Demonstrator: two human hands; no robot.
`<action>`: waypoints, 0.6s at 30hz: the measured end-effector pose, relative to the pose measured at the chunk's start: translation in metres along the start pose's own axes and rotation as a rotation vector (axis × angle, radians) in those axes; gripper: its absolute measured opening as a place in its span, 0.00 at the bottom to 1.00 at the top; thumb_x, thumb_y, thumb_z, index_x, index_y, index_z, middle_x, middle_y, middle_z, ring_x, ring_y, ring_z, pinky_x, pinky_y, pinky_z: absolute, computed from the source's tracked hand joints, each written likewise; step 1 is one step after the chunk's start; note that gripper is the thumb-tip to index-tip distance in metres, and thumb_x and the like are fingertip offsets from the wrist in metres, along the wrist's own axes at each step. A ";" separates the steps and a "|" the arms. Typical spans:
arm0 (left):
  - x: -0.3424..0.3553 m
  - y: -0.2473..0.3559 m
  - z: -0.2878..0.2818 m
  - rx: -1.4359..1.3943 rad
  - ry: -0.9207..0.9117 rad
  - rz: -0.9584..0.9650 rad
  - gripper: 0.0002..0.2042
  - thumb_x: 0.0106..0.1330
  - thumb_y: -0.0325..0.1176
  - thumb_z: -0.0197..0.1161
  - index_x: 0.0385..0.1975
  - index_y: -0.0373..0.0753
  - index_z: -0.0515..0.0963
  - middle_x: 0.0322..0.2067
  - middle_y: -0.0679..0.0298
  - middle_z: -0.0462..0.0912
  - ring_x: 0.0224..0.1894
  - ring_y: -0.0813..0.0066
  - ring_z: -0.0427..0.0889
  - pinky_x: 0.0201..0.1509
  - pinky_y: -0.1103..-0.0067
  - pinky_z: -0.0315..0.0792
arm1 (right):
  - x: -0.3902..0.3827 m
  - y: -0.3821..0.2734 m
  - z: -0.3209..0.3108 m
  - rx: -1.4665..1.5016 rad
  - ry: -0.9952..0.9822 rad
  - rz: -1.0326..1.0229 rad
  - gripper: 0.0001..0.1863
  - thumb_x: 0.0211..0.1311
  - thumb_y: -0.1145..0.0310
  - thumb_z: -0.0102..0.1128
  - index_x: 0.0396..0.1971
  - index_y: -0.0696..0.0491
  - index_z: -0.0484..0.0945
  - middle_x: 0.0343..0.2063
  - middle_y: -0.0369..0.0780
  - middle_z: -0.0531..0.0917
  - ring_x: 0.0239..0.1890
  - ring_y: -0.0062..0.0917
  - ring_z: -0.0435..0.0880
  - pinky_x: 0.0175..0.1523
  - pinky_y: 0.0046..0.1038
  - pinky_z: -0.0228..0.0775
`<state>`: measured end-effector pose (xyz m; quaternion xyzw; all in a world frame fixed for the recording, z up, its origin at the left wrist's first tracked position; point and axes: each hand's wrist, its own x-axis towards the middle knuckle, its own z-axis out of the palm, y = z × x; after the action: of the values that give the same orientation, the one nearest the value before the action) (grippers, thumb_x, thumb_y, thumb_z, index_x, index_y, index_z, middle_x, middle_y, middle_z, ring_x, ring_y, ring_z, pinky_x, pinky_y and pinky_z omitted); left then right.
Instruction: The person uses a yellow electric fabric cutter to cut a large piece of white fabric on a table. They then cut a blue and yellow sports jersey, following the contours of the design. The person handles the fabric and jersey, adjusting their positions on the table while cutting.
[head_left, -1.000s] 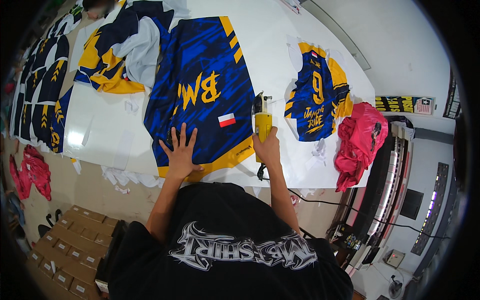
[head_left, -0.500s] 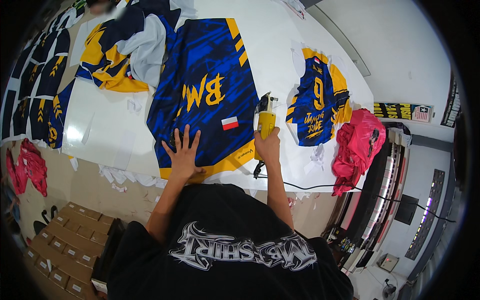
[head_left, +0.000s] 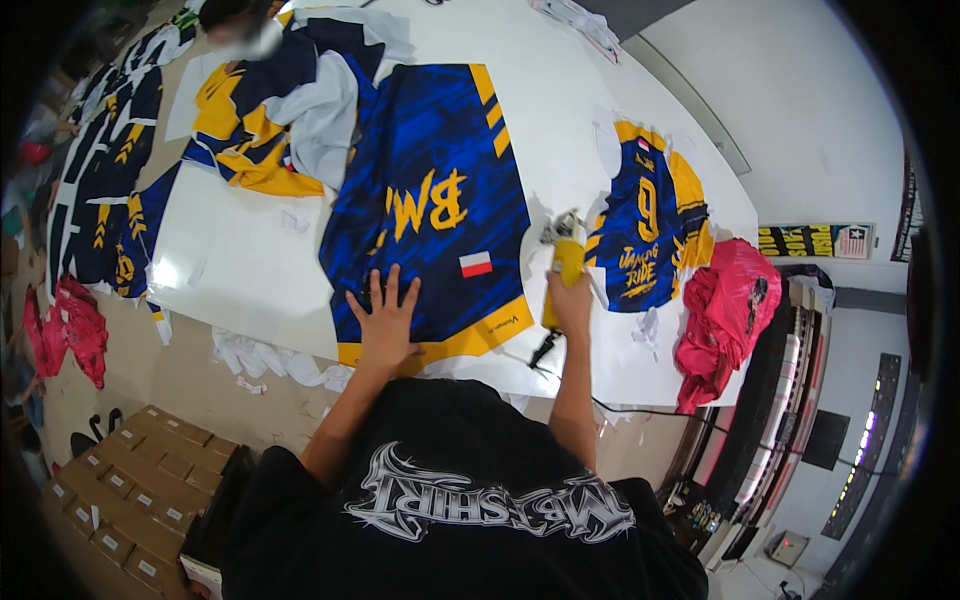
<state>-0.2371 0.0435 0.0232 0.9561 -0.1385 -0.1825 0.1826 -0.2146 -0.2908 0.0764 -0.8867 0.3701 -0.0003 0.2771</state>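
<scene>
A blue jersey panel (head_left: 430,275) with yellow lettering, a yellow hem and a small red-and-white patch lies flat on the white table (head_left: 240,265). My left hand (head_left: 386,328) presses on its lower part, fingers spread and palm down. To the right of the panel, my right hand (head_left: 571,302) is closed round the yellow body of an electric fabric cutter (head_left: 569,258). The cutter's metal head points away from me and stands apart from the panel's right edge. Its dark cord trails off to the right.
Farther right lie a smaller blue-and-yellow jersey piece (head_left: 642,225) and a pink cloth heap (head_left: 728,310). Crumpled yellow, navy and grey fabric (head_left: 270,130) is at the upper left, with a person (head_left: 235,25) behind. Cardboard boxes (head_left: 140,490) stand lower left; white scraps (head_left: 280,358) hang along the table edge.
My right hand has drawn the cutter rightward, away from the panel's edge. My left hand stays spread on the panel. The whole view has shifted slightly, and more of the person at the upper left shows.
</scene>
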 end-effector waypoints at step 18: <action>0.106 -0.005 -0.367 -0.721 1.233 0.322 0.13 0.76 0.34 0.64 0.49 0.30 0.83 0.37 0.61 0.88 0.40 0.78 0.83 0.49 0.80 0.76 | -0.077 0.119 -0.128 0.673 0.148 0.303 0.25 0.67 0.59 0.67 0.52 0.60 0.69 0.33 0.44 0.81 0.24 0.31 0.86 0.23 0.34 0.81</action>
<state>0.0052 0.1221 0.3077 0.7334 -0.0808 0.3838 0.5552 -0.3747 -0.3712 0.1426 -0.6789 0.4951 -0.1450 0.5224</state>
